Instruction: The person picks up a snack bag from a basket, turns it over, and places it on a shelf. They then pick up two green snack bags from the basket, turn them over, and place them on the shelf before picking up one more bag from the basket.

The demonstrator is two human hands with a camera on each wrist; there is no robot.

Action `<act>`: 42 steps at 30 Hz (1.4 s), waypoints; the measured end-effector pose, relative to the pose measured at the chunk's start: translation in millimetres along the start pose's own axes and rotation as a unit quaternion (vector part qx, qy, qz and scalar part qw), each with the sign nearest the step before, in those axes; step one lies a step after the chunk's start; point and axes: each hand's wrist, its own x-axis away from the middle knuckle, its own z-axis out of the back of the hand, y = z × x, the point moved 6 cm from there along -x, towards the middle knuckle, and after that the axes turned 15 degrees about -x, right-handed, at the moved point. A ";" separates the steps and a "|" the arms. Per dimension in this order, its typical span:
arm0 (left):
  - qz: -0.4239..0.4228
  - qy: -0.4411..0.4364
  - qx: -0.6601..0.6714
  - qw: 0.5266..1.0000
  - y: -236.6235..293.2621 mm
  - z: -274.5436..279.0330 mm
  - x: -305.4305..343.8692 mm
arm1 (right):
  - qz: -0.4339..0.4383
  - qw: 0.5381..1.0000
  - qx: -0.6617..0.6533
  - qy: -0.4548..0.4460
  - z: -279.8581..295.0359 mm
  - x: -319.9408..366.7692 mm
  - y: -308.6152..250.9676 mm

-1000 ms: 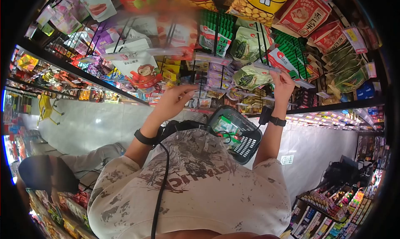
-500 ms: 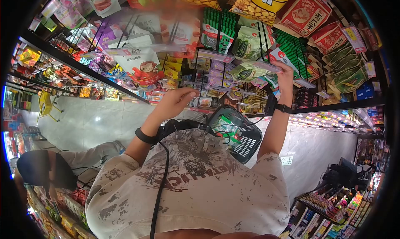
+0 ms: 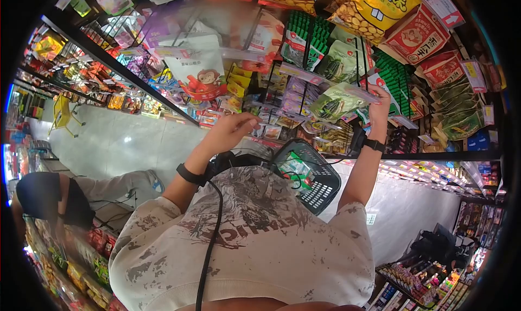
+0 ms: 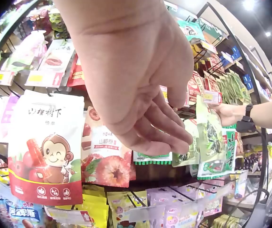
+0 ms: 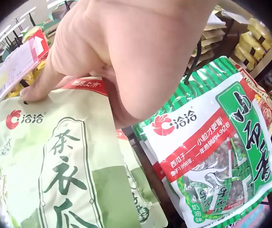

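Pinching pale-green flat plastic pouch (image 5: 55, 159) by top edge with right hand (image 3: 379, 106), likely unhooking! Holding nothing in loosely curled left hand (image 3: 230, 132). Probably needs drawing clear next.

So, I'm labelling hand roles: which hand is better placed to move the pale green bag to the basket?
Probably the right hand: it grips the pale green bag near its top edge, while the left hand is empty and farther off.
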 end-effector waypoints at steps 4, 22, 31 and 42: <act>-0.015 -0.008 0.032 0.999 -8.4 -7.3 3.3 | -0.060 0.993 -0.100 -0.006 7.5 -8.7 18.1; -0.023 0.039 0.032 0.998 -28.5 29.7 73.0 | -0.106 0.994 0.002 -0.013 -8.4 -11.9 -17.0; 0.002 0.088 0.050 0.995 -57.0 68.5 174.1 | -0.031 0.988 -0.026 0.146 7.9 7.2 -37.5; 0.069 0.036 0.095 0.992 -79.0 35.4 258.5 | -0.119 0.958 0.162 0.207 -31.2 355.8 80.9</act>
